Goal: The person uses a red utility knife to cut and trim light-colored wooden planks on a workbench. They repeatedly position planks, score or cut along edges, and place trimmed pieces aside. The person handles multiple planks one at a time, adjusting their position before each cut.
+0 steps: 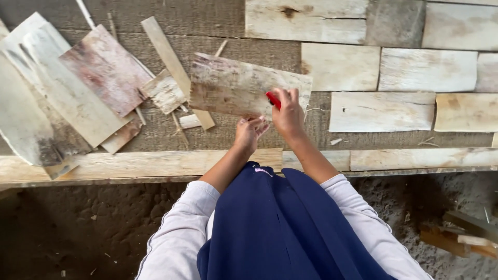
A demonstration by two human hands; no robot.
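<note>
The rough rectangular sheet of pale, bark-streaked wood veneer (244, 88) lies on the burlap-covered table (155, 135), its near edge raised toward the person, which suits work along that edge. The left hand (250, 134) pinches the lower edge from beneath, steadying it. The right hand (287, 113) is closed around a small red-handled tool (273, 99) at the same edge. The tool's tip is hidden behind the fingers; its kind cannot be determined. Trimmed pale veneer rectangles (381, 111) lie in rows to the right.
</note>
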